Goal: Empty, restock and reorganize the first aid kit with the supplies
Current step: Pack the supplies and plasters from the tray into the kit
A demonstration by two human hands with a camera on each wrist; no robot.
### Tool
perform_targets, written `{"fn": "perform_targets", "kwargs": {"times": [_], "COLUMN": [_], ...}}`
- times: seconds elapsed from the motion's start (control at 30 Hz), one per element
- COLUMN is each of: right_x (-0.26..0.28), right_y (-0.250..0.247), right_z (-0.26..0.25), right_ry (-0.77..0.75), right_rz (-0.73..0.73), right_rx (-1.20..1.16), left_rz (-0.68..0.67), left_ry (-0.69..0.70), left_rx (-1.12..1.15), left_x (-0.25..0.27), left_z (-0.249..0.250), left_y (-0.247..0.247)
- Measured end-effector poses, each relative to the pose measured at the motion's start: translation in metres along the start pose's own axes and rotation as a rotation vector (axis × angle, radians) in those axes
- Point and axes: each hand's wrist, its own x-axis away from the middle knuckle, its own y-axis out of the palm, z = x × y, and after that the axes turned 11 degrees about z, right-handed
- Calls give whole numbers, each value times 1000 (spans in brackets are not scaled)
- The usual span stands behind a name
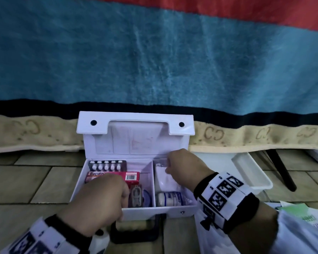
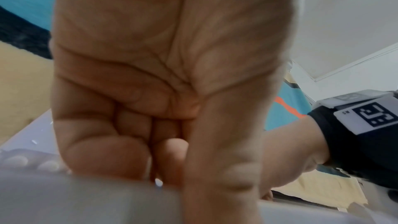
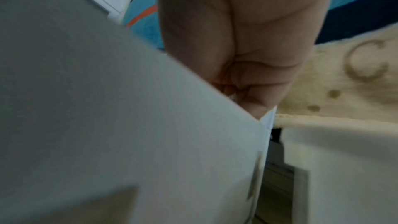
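Note:
The white first aid kit [image 1: 173,211] stands open on the tiled floor, its lid [image 1: 136,142] upright against the bed. Its left compartment holds a pill blister pack [image 1: 106,165], a red Bacidin box [image 1: 117,176] and a small packet [image 1: 136,196]. In the right compartment lie a clear plastic bag [image 1: 162,175] of white material and a white bottle [image 1: 170,198] on its side. My left hand [image 1: 103,197] has curled fingers inside the left compartment and its thumb outside the front wall. My right hand [image 1: 180,165] pinches the bag's top edge at the back of the right compartment.
A white tray [image 1: 251,173] sits on the floor right of the kit, with a black leg [image 1: 281,169] behind it. Papers and packaging [image 1: 301,222] lie at the lower right. The kit's black handle [image 1: 136,233] points toward me. A blue blanket [image 1: 154,61] hangs behind.

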Motion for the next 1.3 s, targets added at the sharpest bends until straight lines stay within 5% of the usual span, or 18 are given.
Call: {"fn": "perform_targets", "kwargs": {"times": [0.27, 0.53, 0.73, 0.87, 1.03, 1.17, 1.3], "right_x": [14, 20, 22, 29, 43, 76, 116], "right_y": [-27, -9, -10, -13, -60, -103, -97], "right_z": [-3, -8, -4, -4, 24, 65, 109], "right_ry": [-109, -244, -245, -243, -240, -106, 25], "right_rz": [208, -330, -192, -271, 53, 178, 151], "right_rx": [46, 215, 104, 82, -73, -161, -125], "left_rz": [-20, 13, 23, 0, -32, -97, -135], "left_ry": [-24, -30, -46, -78, -86, -72, -79], "left_rx": [55, 11, 13, 29, 14, 41, 46], "left_x": [0, 2, 2, 1, -1, -5, -10], "left_z": [-3, 1, 1, 1, 2, 3, 2], "left_y": [0, 2, 3, 3, -1, -4, -4]}}
